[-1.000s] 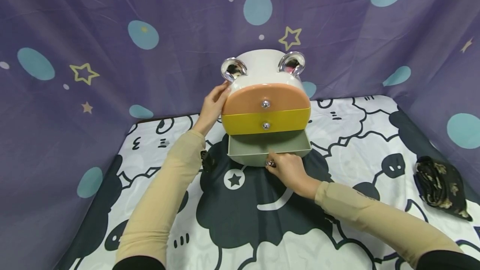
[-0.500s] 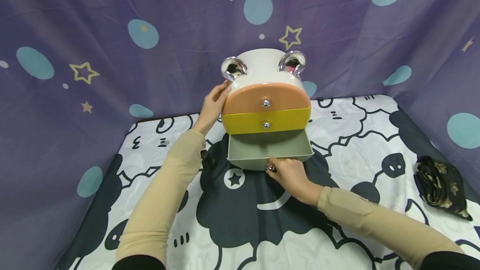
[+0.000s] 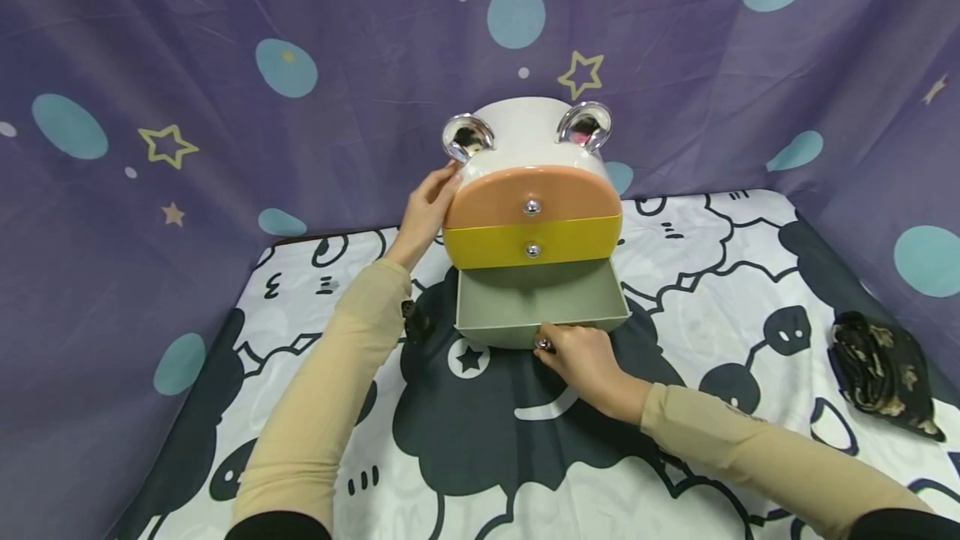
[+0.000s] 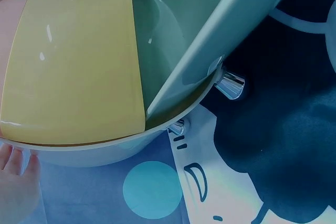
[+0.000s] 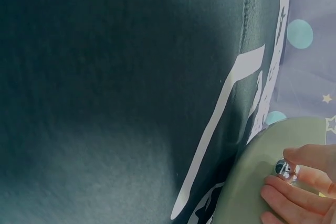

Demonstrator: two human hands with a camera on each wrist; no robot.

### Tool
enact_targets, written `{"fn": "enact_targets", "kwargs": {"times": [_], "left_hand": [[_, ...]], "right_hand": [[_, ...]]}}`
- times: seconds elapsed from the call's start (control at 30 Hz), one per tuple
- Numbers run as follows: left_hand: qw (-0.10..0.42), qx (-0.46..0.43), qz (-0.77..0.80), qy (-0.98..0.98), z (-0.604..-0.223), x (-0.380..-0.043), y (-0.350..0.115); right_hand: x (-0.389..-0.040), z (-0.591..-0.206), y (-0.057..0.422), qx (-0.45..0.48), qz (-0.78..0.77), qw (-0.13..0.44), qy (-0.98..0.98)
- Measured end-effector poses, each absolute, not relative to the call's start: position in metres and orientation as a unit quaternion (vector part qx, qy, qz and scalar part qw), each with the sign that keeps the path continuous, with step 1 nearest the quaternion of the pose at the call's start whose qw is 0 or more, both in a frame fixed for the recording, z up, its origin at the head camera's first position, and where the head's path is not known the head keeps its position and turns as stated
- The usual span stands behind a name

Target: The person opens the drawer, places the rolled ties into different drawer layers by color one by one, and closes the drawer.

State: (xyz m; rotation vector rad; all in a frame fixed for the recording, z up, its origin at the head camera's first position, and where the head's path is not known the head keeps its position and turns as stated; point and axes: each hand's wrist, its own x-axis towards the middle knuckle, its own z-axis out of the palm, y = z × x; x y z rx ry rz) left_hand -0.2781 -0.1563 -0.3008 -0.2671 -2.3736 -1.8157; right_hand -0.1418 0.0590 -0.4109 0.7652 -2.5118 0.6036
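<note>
Left hand (image 3: 426, 211), fingers loosely straight, is being rested against left side of cabinet (image 3: 525, 132), nothing being gripped; counter-hold probably being needed so it is not being dragged

Cabinet is being borne by sheet (image 3: 480, 432); green drawer (image 3: 491, 337), lowest, is being held well out beneath yellow drawer (image 3: 487, 248)

Knob (image 3: 543, 345) is being pinched between thumb and fingers of right hand (image 3: 588, 361); pull best being made level, straight, slow, lest green drawer be tipped

Head view faces forward-down from farther back; wrist views, close in, share green drawer (image 3: 495, 336).
</note>
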Motion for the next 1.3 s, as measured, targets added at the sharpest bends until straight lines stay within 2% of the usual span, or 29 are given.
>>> {"fn": "enact_targets", "kwargs": {"times": [1.3], "left_hand": [[0.069, -0.093, -0.601, -0.791, -0.301, -0.277, -0.157]], "right_hand": [[-0.129, -0.415, 0.061, 0.289, 0.198, 0.235, -0.907]]}}
